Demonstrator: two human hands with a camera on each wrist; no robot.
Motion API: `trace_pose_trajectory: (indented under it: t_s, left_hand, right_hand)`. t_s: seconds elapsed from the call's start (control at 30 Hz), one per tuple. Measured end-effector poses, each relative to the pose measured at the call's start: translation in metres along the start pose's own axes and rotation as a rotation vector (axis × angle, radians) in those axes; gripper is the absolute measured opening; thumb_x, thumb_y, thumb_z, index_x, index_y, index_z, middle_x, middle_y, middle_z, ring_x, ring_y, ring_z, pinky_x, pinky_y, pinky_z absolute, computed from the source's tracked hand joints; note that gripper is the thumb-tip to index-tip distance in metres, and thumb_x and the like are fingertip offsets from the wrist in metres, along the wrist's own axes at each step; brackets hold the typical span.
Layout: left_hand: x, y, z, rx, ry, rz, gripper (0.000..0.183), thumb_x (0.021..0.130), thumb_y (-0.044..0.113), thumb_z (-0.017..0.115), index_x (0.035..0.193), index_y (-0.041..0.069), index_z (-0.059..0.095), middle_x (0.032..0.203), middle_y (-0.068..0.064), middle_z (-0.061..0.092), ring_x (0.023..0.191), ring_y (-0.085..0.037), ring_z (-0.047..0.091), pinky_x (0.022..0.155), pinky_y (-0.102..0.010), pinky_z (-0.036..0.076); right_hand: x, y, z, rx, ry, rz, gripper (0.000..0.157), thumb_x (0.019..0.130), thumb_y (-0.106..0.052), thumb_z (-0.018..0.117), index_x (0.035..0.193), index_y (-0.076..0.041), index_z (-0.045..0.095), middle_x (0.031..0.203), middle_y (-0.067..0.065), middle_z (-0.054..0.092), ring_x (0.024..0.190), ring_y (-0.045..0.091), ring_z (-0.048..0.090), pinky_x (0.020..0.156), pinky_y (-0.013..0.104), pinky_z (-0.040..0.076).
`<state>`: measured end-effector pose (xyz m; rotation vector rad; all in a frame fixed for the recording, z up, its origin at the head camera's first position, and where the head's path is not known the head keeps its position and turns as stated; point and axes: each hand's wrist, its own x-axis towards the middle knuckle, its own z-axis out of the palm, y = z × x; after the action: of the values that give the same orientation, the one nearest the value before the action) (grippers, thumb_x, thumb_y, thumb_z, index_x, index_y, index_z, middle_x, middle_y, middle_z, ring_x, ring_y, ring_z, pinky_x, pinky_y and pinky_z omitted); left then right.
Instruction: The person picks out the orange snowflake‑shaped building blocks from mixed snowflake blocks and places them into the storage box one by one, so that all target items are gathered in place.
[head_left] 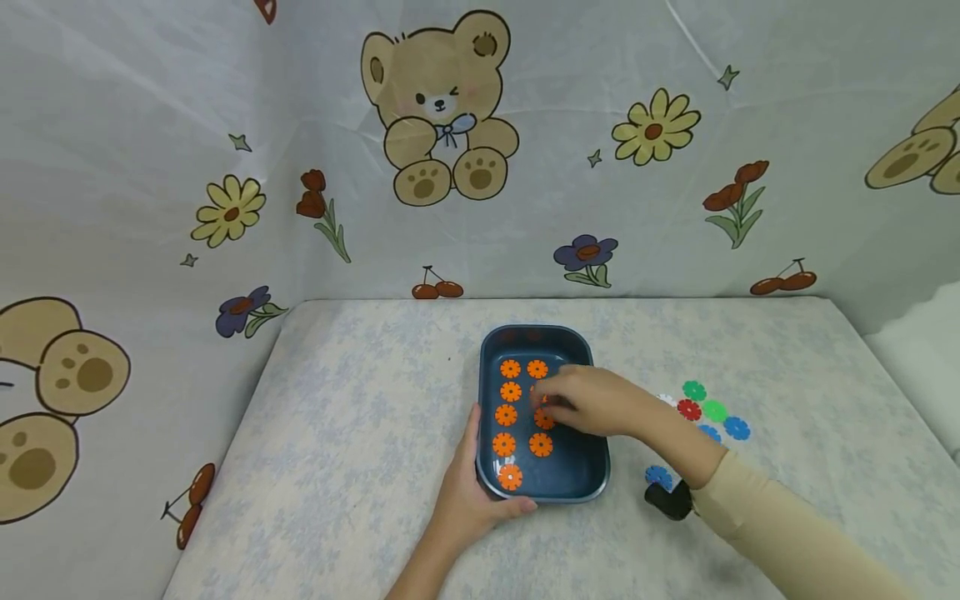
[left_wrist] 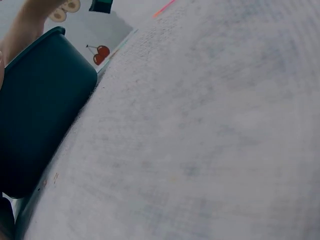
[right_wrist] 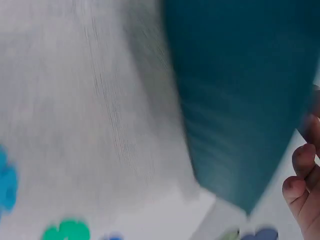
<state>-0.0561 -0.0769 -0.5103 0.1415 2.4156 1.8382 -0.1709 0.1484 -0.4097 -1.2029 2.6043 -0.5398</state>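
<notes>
A dark blue rectangular tub [head_left: 577, 479] stands on the table with orange notched plastic discs [head_left: 505, 444] laid in two columns. My left hand [head_left: 467, 500] holds its near left corner, fingers along the left wall and thumb at the front rim. My right hand [head_left: 588, 400] reaches over the right wall, fingers bent down at the right column and partly covering discs there. Whether a disc is between those fingertips is hidden. In the right wrist view, curled fingers [right_wrist: 304, 160] show beside the tub's blurred outer wall [right_wrist: 235, 100].
Loose notched discs lie right of the tub: a red one [head_left: 689, 409], green ones [head_left: 694, 391], blue ones [head_left: 737, 428] and a whitish one. A black object [head_left: 669, 500] is at the right wrist. A printed cloth [head_left: 525, 250] hangs behind the table.
</notes>
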Motion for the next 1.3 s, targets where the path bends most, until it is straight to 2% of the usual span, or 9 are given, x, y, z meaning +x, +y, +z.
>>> trace_pose_trajectory:
  t_s: [0.1, 0.17, 0.33, 0.53, 0.67, 0.8, 1.0, 1.13, 1.3]
  left_hand:
    - [0.000, 0.000, 0.001, -0.002, 0.002, -0.003, 0.132, 0.065, 0.037, 0.094, 0.160, 0.033, 0.002, 0.165, 0.015, 0.013, 0.151, -0.018, 0.024, 0.117, -0.057, 0.031]
    - [0.000, 0.001, 0.002, -0.002, 0.003, -0.009, 0.133, 0.064, 0.037, 0.094, 0.160, 0.033, 0.002, 0.165, 0.016, 0.013, 0.151, -0.018, 0.024, 0.117, -0.057, 0.030]
    - [0.000, 0.002, 0.004, -0.001, 0.009, -0.039, 0.133, 0.063, 0.038, 0.094, 0.160, 0.036, 0.003, 0.164, 0.020, 0.012, 0.152, -0.016, 0.022, 0.117, -0.057, 0.030]
    - [-0.001, 0.002, 0.002, 0.007, 0.014, -0.048, 0.133, 0.063, 0.039, 0.094, 0.160, 0.038, 0.003, 0.164, 0.019, 0.012, 0.152, -0.018, 0.021, 0.117, -0.058, 0.030]
    - [-0.001, 0.002, 0.001, -0.004, 0.019, -0.042, 0.133, 0.062, 0.039, 0.095, 0.160, 0.036, 0.004, 0.165, 0.017, 0.013, 0.152, -0.019, 0.021, 0.117, -0.058, 0.030]
    - [-0.002, 0.002, 0.001, -0.012, 0.024, -0.047, 0.134, 0.061, 0.038, 0.095, 0.160, 0.036, 0.004, 0.164, 0.018, 0.014, 0.152, -0.019, 0.022, 0.117, -0.058, 0.030]
    - [0.000, 0.002, 0.001, -0.010, 0.012, -0.046, 0.134, 0.062, 0.038, 0.095, 0.160, 0.036, 0.003, 0.165, 0.018, 0.013, 0.152, -0.018, 0.021, 0.117, -0.058, 0.030]
    - [0.000, 0.002, 0.002, -0.005, 0.009, -0.042, 0.134, 0.062, 0.038, 0.095, 0.160, 0.036, 0.003, 0.165, 0.017, 0.012, 0.152, -0.019, 0.022, 0.117, -0.058, 0.030]
    - [-0.001, 0.002, 0.002, -0.011, 0.017, -0.045, 0.134, 0.062, 0.037, 0.095, 0.160, 0.036, 0.004, 0.164, 0.018, 0.014, 0.152, -0.019, 0.022, 0.116, -0.059, 0.031]
  right_hand:
    - [-0.021, 0.005, -0.017, 0.023, 0.071, 0.063, 0.016, 0.094, -0.019, 0.069, 0.108, -0.026, 0.070, 0.095, -0.014, 0.067, 0.081, 0.003, 0.053, 0.069, 0.023, 0.049]
    - [-0.038, 0.012, -0.026, 0.053, 0.089, 0.118, 0.019, 0.094, -0.018, 0.068, 0.112, -0.025, 0.069, 0.093, -0.015, 0.065, 0.077, 0.003, 0.052, 0.066, 0.023, 0.048]
    - [-0.088, 0.034, -0.037, 0.151, 0.041, 0.283, 0.025, 0.095, -0.016, 0.066, 0.119, -0.020, 0.066, 0.090, -0.009, 0.064, 0.073, 0.006, 0.050, 0.059, 0.021, 0.047]
    - [-0.151, 0.066, -0.024, 0.180, -0.101, 0.470, 0.036, 0.090, -0.016, 0.071, 0.126, -0.016, 0.063, 0.093, -0.006, 0.061, 0.076, 0.005, 0.050, 0.063, 0.018, 0.049]
    - [-0.189, 0.082, -0.008, 0.265, -0.154, 0.563, 0.040, 0.088, -0.021, 0.074, 0.126, -0.014, 0.061, 0.093, -0.002, 0.057, 0.072, 0.007, 0.048, 0.060, 0.018, 0.047]
    - [-0.216, 0.090, 0.005, 0.326, -0.144, 0.603, 0.044, 0.087, -0.027, 0.075, 0.125, -0.012, 0.060, 0.093, 0.000, 0.054, 0.071, 0.007, 0.046, 0.057, 0.020, 0.043]
    - [-0.238, 0.094, 0.023, 0.341, -0.108, 0.656, 0.045, 0.083, -0.030, 0.079, 0.119, -0.010, 0.061, 0.089, 0.000, 0.051, 0.075, 0.003, 0.045, 0.061, 0.018, 0.044]
    - [-0.246, 0.095, 0.030, 0.317, -0.061, 0.608, 0.039, 0.086, -0.026, 0.076, 0.116, -0.009, 0.059, 0.088, -0.001, 0.050, 0.074, 0.002, 0.043, 0.061, 0.019, 0.041]
    - [-0.252, 0.096, 0.031, 0.299, -0.004, 0.571, 0.027, 0.090, -0.025, 0.073, 0.110, -0.014, 0.057, 0.085, -0.006, 0.051, 0.070, 0.003, 0.045, 0.059, 0.019, 0.040]
